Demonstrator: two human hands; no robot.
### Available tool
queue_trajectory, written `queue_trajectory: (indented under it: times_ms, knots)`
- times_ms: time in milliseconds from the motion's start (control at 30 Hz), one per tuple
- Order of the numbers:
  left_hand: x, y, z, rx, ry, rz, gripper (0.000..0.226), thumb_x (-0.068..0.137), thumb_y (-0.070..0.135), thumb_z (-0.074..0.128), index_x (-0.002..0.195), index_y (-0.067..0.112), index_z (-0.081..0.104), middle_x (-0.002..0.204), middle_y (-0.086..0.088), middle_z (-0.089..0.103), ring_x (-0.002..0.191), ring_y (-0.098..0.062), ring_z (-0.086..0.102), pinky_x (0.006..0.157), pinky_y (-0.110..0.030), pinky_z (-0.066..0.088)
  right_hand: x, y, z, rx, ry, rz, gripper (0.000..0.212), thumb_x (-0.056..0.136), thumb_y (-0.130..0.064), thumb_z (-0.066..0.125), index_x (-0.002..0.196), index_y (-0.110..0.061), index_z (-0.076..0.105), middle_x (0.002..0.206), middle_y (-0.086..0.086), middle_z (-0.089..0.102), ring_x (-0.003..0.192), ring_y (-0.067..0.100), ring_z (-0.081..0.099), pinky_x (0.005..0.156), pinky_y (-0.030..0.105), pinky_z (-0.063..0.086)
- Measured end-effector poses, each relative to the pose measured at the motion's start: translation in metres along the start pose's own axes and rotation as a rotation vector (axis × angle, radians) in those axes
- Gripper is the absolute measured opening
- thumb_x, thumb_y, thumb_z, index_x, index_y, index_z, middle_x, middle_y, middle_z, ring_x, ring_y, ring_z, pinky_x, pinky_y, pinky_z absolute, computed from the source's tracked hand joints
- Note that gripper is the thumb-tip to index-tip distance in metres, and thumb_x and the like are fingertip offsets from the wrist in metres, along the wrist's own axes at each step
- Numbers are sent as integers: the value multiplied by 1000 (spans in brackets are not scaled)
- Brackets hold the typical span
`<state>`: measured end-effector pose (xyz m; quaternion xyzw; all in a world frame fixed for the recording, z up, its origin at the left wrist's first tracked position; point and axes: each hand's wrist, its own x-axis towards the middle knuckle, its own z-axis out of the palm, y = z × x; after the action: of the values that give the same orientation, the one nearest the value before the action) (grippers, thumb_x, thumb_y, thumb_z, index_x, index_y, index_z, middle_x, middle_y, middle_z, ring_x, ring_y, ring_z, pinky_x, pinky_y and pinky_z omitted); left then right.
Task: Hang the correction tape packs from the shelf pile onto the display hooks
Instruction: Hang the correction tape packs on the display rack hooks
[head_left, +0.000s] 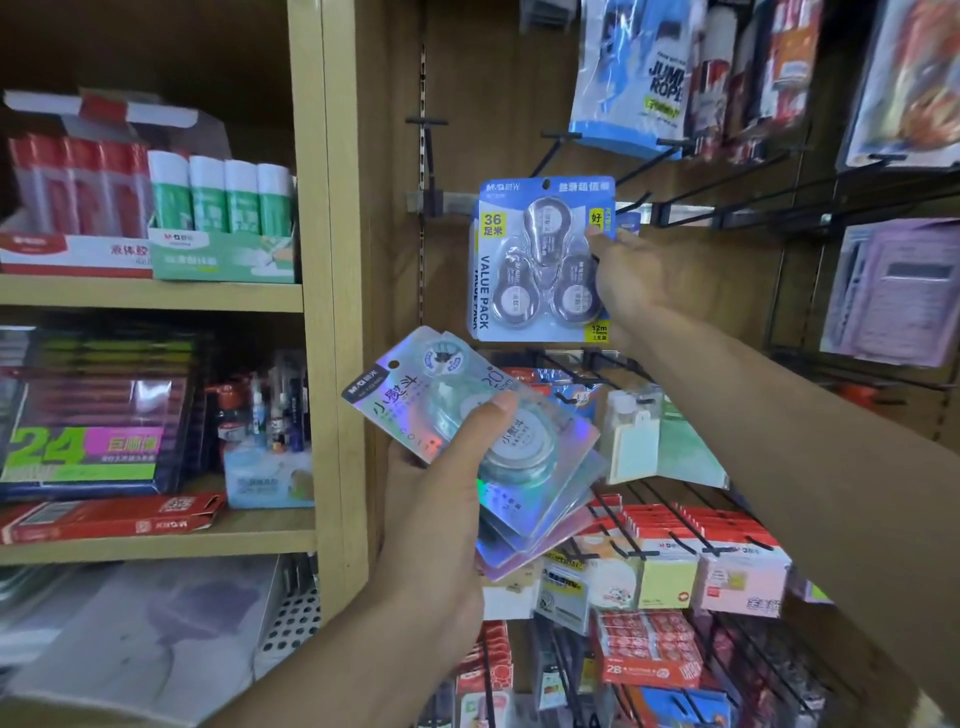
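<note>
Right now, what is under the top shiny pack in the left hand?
Under the top holographic pack, more pack edges fan out lower right; their fronts are covered. The left hand grips them.

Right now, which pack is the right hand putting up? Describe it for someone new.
Look at the wooden back panel right of the shelf upright. The right hand holds a blue three-roll value pack there. Unlike the holographic packs in the left hand, it reads "36".

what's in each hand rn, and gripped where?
Left hand: fanned stack of holographic packs, thumb on the top blister, fingers behind. Right hand: blue value pack, held by its right edge near the top.
</note>
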<state>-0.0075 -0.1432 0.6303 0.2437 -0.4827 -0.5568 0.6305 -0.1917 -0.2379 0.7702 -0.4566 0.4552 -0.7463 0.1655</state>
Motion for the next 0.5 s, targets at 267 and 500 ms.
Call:
queue_trajectory:
  times_ms: [267, 500]
  knots:
    - [-10, 15, 2, -149, -54, -113, 46, 70, 31, 82, 113, 19, 72, 109, -12, 80, 78, -23, 81, 60, -42, 64, 29, 17, 7, -149, 21, 32, 22, 103, -29, 57, 83, -21, 62, 82, 0, 54, 82, 16, 49, 73, 30, 48]
    - [-2, 26, -2, -177, -4, -114, 8, 86, 12, 73, 92, 13, 67, 89, -8, 83, 44, -7, 71, 37, -19, 51, 52, 22, 9, -442, 0, 36, 43, 97, -44, 63, 115, -6, 68, 119, 9, 67, 107, 28, 62, 98, 39, 52]
